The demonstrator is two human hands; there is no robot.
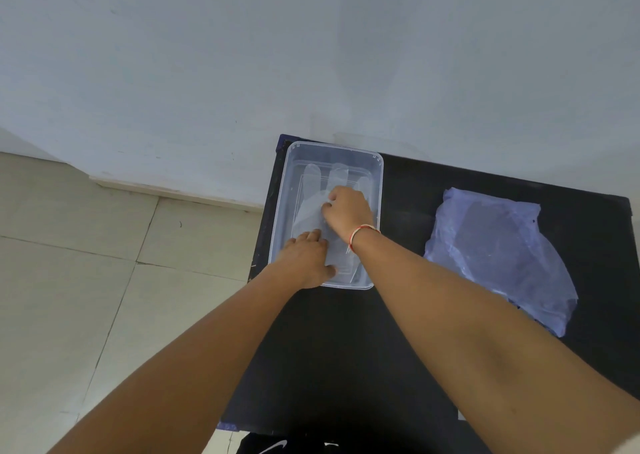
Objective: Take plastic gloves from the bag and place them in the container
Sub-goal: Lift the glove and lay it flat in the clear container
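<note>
Both your hands reach into the clear container [375, 190] on the black table [346, 349]: your right hand [348, 211] pinches a plastic glove [311, 204] lying inside it, your left hand [306, 261] presses flat, holding nothing. The bag [498, 252] lies right of the container.

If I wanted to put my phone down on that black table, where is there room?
The widest bare patch of the black table lies near the person, between the two forearms, below the clear container. A narrower strip runs between the container and the plastic bag. The container itself is crowded: both the left hand and right hand press on a plastic glove inside.
</note>
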